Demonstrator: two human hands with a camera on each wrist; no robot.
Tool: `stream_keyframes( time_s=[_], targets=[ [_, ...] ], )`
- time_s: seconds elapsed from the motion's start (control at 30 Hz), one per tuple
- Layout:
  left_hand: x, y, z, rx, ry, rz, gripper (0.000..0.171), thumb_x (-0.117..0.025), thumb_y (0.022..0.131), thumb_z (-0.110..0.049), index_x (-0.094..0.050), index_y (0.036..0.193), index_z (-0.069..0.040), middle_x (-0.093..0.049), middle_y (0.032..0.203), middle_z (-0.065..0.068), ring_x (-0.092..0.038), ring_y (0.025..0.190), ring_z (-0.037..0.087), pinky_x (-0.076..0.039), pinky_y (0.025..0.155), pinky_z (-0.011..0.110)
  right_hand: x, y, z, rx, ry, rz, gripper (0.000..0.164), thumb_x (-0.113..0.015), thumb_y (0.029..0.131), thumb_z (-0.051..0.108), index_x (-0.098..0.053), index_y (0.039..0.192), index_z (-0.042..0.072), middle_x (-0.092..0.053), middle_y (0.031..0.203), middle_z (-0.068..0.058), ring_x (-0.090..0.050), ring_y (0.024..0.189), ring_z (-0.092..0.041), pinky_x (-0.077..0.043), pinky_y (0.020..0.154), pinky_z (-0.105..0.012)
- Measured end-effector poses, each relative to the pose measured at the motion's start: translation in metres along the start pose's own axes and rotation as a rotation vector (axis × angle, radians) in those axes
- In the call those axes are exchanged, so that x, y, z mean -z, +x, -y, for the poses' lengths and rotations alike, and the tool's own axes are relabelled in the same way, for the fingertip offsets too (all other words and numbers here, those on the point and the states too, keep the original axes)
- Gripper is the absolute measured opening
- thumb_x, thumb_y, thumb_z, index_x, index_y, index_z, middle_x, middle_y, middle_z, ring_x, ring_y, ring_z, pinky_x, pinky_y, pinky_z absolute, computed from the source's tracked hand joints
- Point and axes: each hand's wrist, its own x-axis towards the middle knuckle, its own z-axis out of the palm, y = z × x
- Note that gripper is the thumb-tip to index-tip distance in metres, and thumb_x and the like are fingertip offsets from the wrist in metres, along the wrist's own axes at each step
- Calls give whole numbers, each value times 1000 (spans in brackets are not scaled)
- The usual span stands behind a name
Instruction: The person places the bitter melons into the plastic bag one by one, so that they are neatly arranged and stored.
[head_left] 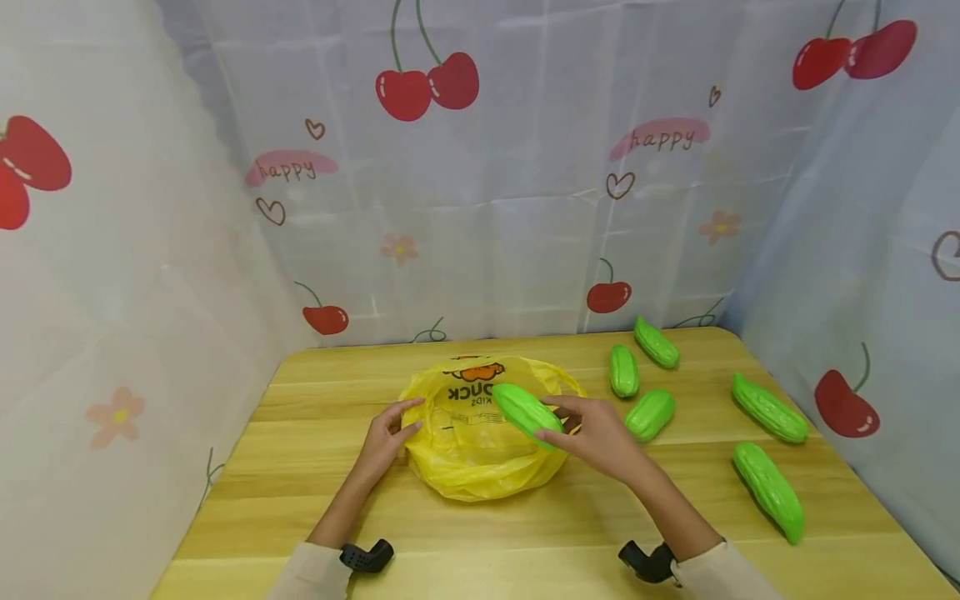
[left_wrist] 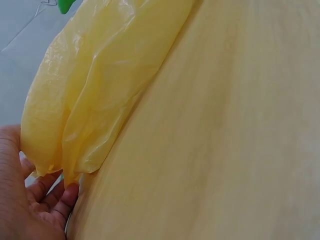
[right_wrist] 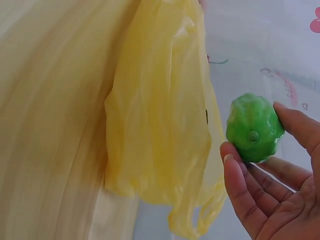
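Sleeves [head_left: 306,573]: pale cuffs, one at each wrist, in front of the yellow bag [head_left: 480,485], to its left and right.
Curtain [head_left: 510,187]: white cloth printed with cherries, hearts, flowers and the word "happy", standing behind the bag and along both sides of it.
Table [head_left: 487,550]: light wood with banded grain, under the bag and all around it.
Yellow bag: thin, crinkled plastic, its mouth open and round; dark lettering and an orange printed figure show on its far wall.
Right hand [head_left: 600,437]: at the bag's right side, thumb and fingers pinching the held vegetable [head_left: 521,411] near one end.
Left hand [head_left: 382,437]: at the bag's left rim, thumb and fingers pinching the plastic edge.
Held vegetable: green, ridged and glossy, tilted over the bag's mouth; whether it touches the plastic, I cannot tell.
Loose vegetables [head_left: 768,492]: five, green and ridged like the held one, all right of the bag; three lie near it, mostly toward the back, and two lie well apart from it.
Wrist devices [head_left: 367,556]: small and black, one on each wrist, in front of the bag.
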Motion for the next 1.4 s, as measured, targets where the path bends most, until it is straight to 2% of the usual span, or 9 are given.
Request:
stream_keyframes(
  time_s=[0.23,0.33,0.43,0.6,0.77,0.9,1.03,1.13,1.4],
  targets=[
    [-1,1,2,-4,-5,-46,41,-64,99,-3,-59,138,6,-58,136,27,-36,65,12,-33,62,23,-19,15,8,-9,51,27,50,-82,87,31,-70,129,7,-73,110,-11,-67,80,-14,-55,68,-28],
    [-1,1,1,17,-33,-53,40,-65,98,-3,-59,138,5,-57,141,24,-54,98,22,-40,77,21,-27,20,10,-3,65,29,50,-82,87,31,-70,129,6,-74,109,-12,-67,79,-14,-55,67,-27],
    [0,1,0,34,-63,-58,40,-64,98,-2,-59,138,6,-56,142,23,-47,126,30,-40,90,19,-33,25,12,-6,83,28,50,-82,86,31,-71,128,6,-75,108,-12,-67,78,-15,-55,65,-27],
    [0,2,0,18,-57,-70,40,-63,98,2,-58,137,8,-55,141,28,-46,102,39,-37,75,24,-40,31,14,-30,101,15,50,-83,86,32,-71,127,7,-75,106,-11,-69,78,-17,-55,64,-28],
    [1,2,0,20,-44,-69,40,-64,98,0,-58,137,8,-54,142,27,-46,130,39,-42,93,27,-47,38,13,-70,102,-18,49,-84,84,32,-73,125,7,-76,104,-10,-70,78,-15,-56,64,-29],
    [-1,1,2,25,-39,-74,40,-64,98,0,-58,137,8,-55,138,28,-52,98,30,-40,81,24,-53,43,11,-95,102,-33,49,-85,83,31,-73,124,6,-75,104,-10,-69,80,-16,-56,65,-30],
    [-1,0,3,20,-26,-92,39,-63,98,1,-59,137,8,-55,106,32,-27,66,17,-28,66,24,-60,49,11,-110,113,-31,49,-85,83,32,-73,124,6,-75,105,-9,-69,83,-19,-56,65,-31],
    [-1,0,2,11,-20,-93,39,-63,98,2,-59,136,8,-45,90,31,-25,62,12,-28,65,24,-64,53,12,-111,144,-23,51,-84,84,31,-71,128,6,-74,107,-10,-69,86,-21,-56,64,-31],
    [0,1,0,-4,-2,-82,39,-64,98,-1,-60,137,7,-58,108,31,-26,64,16,-28,64,24,-75,62,9,-136,333,1,52,-81,88,24,-66,138,19,-72,117,-15,-70,71,-22,-59,64,-48]
  ],
)
